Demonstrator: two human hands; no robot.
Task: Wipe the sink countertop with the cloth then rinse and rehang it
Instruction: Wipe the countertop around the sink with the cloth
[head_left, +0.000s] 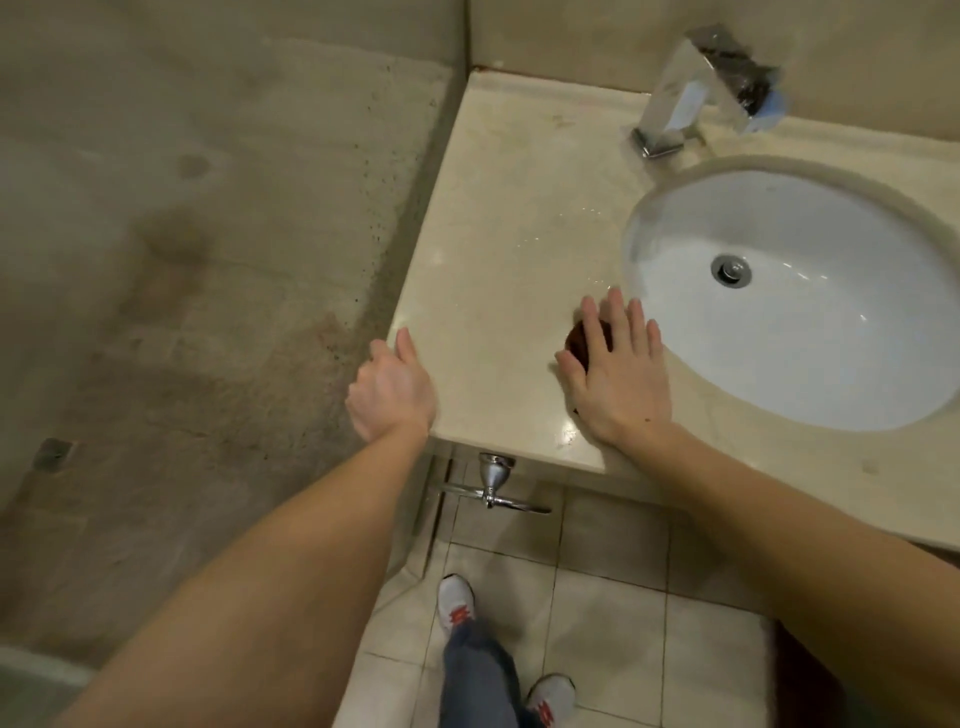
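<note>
A: Where are we on the countertop (493, 249)?

B: Our right hand (618, 369) lies flat on it, fingers straight and spread, pressing the dark cloth (584, 340) down just off the sink (805, 322) rim, at about 8 o'clock of the bowl. Our left hand (392, 389) holds the counter's corner at 9 o'clock from the right, thumb on top, fingers curled over the edge, tips out of sight.

A: What could go wrong?

B: We only press the cloth, we don't grip it. It is small and mostly under the palm, so on a wet slab it may bunch or slip out, perhaps over the rim into the bowl.

A: What else is around?

B: The tap (691, 98) stands at 11 o'clock of the bowl; we'd have to wipe round its foot. A metal rail (493, 486) hangs under the front edge at 5 o'clock of our left hand, likely where the cloth hangs afterward. A few water drops (587, 213) lie at 12 o'clock from the cloth.
</note>
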